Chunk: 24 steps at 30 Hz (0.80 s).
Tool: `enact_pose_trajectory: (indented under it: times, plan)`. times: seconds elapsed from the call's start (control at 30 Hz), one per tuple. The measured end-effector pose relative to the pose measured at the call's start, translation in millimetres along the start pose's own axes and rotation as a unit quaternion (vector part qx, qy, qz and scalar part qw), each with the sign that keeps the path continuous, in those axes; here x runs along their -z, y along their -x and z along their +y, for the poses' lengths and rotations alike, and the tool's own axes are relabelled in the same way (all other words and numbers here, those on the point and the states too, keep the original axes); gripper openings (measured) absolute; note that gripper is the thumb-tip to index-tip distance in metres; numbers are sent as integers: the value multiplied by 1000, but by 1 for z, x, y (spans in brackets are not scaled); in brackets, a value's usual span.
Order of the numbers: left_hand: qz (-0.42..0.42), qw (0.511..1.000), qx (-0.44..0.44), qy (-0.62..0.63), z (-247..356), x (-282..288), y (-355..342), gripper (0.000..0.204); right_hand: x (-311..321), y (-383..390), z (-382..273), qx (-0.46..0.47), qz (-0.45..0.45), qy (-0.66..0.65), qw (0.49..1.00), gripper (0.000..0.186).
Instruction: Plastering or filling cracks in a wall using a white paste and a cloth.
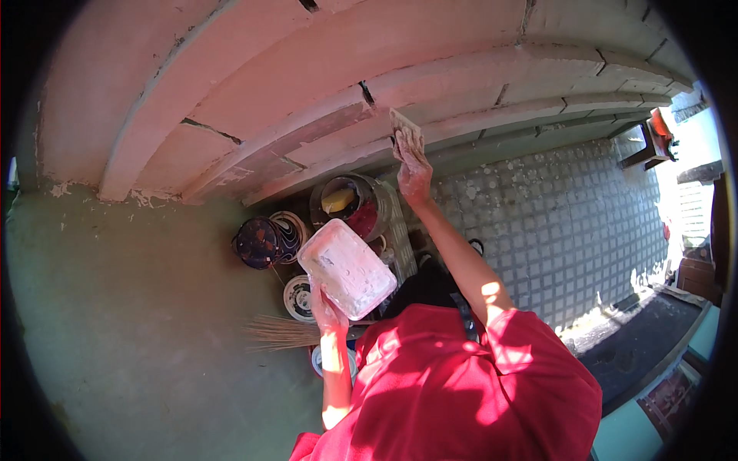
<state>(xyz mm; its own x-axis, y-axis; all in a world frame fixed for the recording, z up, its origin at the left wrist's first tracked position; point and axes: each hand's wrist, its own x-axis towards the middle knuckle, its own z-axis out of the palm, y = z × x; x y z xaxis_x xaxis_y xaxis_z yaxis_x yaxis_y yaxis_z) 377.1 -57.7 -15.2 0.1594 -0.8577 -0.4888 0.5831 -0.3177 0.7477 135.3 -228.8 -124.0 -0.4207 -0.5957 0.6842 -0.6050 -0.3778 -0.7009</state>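
My left hand (330,313) is wrapped round the near left edge of a shallow rectangular plastic tray (301,258), whose inside is smeared with whitish paste. Up against the wall, my right hand (415,170) grips a flat, pale putty knife (403,123) coated with the same kind of paste. The hand itself is caked white over the fingers. The blade is at the ledged wall (307,138), close to a dark vertical gap; whether it touches the surface I cannot tell. The knife's handle is mostly hidden by my fingers.
Below the tray stand a paint-streaked dark bucket (256,243), a large round tub holding a yellow sponge (337,201), and a white round container (297,299). A twig broom (283,335) lies nearby. Patterned tiled floor (538,207) stretches right, with a small table (647,150) at the far end.
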Motion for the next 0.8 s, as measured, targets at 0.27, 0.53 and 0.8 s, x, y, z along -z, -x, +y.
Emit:
enact_pose_trajectory:
  times: [0.27,0.53,0.8]
  plan:
    - [-15,1000,0,0,-13,1,-5,45,7,-38,7,-181,139,-65,971,31]
    - [-15,1000,-18,16,-9,4,-3,46,16,3,-15,-286,214,-179,916,26]
    - [44,998,-12,32,-15,15,-1,45,52,-65,42,-376,254,-263,852,26]
